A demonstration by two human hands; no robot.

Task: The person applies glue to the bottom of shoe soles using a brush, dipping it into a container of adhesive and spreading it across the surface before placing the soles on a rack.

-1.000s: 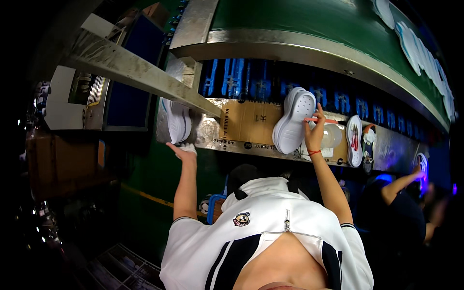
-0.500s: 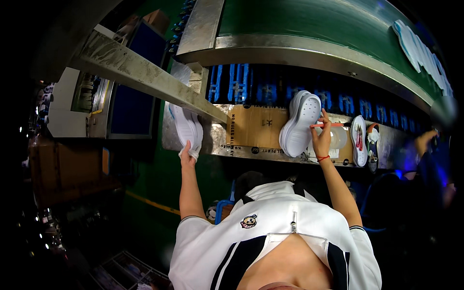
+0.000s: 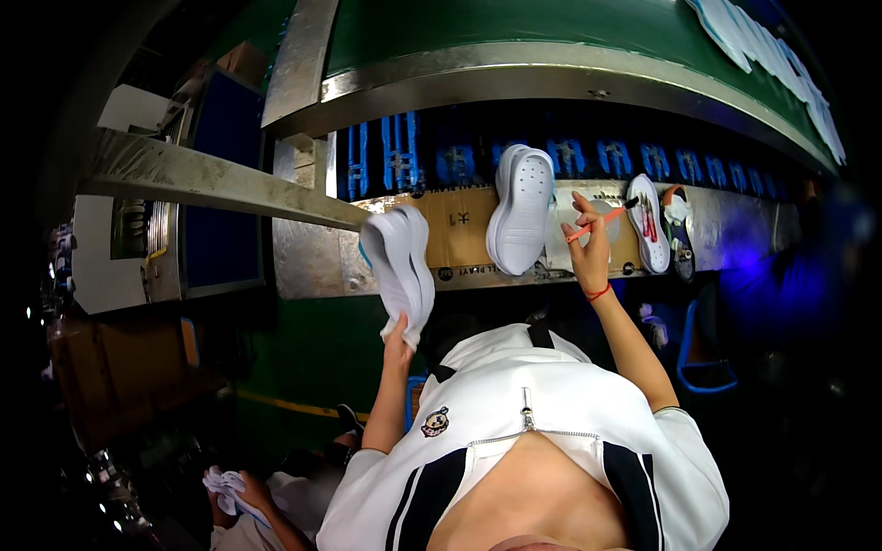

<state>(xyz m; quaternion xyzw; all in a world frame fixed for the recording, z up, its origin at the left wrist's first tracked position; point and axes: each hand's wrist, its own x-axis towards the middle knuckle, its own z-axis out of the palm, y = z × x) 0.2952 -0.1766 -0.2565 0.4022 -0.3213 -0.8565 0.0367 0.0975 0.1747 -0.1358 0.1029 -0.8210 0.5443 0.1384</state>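
Observation:
My left hand [image 3: 398, 336] is closed around the near end of white shoe soles [image 3: 402, 262], apparently two pressed together, tilted in front of the bench. My right hand [image 3: 591, 253] grips a thin orange-handled brush [image 3: 595, 225] with a dark tip pointing right. Beside that hand, more white soles [image 3: 521, 211] lie stacked on a flattened cardboard sheet [image 3: 455, 227]. Partly hidden behind my right fingers is a translucent bowl [image 3: 608, 208]. Further right lies a white sole [image 3: 650, 241] with red slim items in it, next to a dark shoe [image 3: 681, 248].
A metal beam [image 3: 220, 188] slants in from the left above the bench [image 3: 317, 262]. Blue racks [image 3: 400, 151] line the bench's back, below a green belt [image 3: 514, 23] carrying white pieces [image 3: 772, 60]. Another person's hands [image 3: 253, 491] hold white material at lower left. A blue-framed stool [image 3: 703, 386] stands right.
My left hand has brought its soles rightward from beside the beam. My right hand has tilted the brush, its tip now up and right. The view has shifted; another person shows at lower left.

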